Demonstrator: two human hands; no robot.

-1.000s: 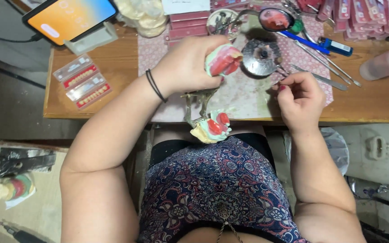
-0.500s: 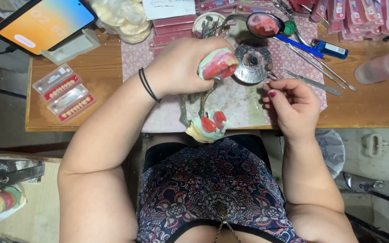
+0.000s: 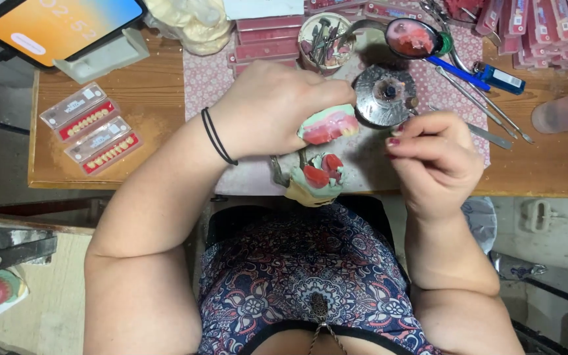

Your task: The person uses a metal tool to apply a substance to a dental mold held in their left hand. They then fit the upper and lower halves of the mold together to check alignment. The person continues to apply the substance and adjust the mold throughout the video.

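Observation:
My left hand (image 3: pixel 271 105) grips a denture model (image 3: pixel 329 125) of pale green plaster with pink wax, held above the patterned mat (image 3: pixel 205 85). My right hand (image 3: pixel 432 158) has its fingertips pinched together just right of the model, near a round metal burner (image 3: pixel 384 95); whatever it pinches is too small to make out. A second plaster cast with red wax (image 3: pixel 313 177) sits on an articulator at the table's near edge, below both hands.
Two cards of artificial teeth (image 3: pixel 93 128) lie at the left of the wooden table (image 3: pixel 547 171). A phone on a stand (image 3: pixel 60 26), a cup of burs (image 3: pixel 323 36), a dish of red wax (image 3: pixel 412 36), metal instruments (image 3: pixel 488 98) and a lighter (image 3: pixel 501 77) stand behind.
My left hand has lowered the denture model slightly toward me. My right hand has risen and closed in toward the model, fingertips still pinched.

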